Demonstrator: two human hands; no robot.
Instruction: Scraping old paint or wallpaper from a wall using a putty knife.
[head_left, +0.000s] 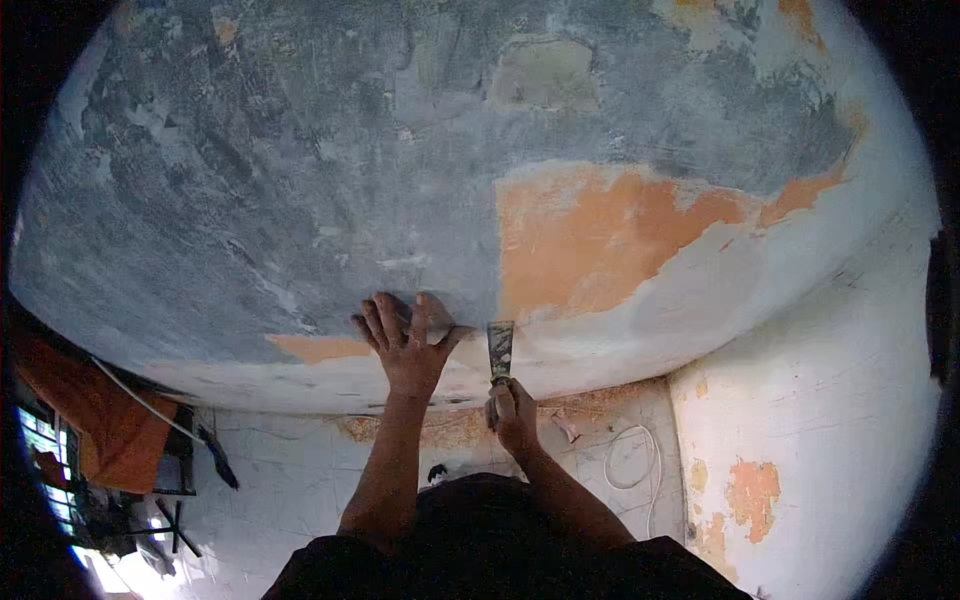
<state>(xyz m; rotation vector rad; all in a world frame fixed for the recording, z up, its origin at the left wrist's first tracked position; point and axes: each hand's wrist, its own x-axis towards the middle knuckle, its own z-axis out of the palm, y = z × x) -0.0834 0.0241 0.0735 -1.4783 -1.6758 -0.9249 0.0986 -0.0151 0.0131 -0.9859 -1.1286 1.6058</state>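
A worn scraper (500, 352) with a flat, stained blade is held in my right hand (513, 414), its blade edge at the wall just below the orange patch (592, 240). To its left, my left hand (409, 341) is spread with fingers apart against the grey-coated wall (322, 187); whether the palm touches it cannot be told. A smaller orange strip (322, 349) shows beside my left hand. Pale wall surface (637, 322) runs along the lower right of the large orange patch. A beige patch (544, 73) lies higher up in the grey area.
An orange cloth (124, 442) hangs at the lower left, by a pale pole or pipe (139, 397) and a barred window (52, 465). A loop of white cable (634, 469) lies at the lower right. The side wall (817, 420) has peeled orange spots.
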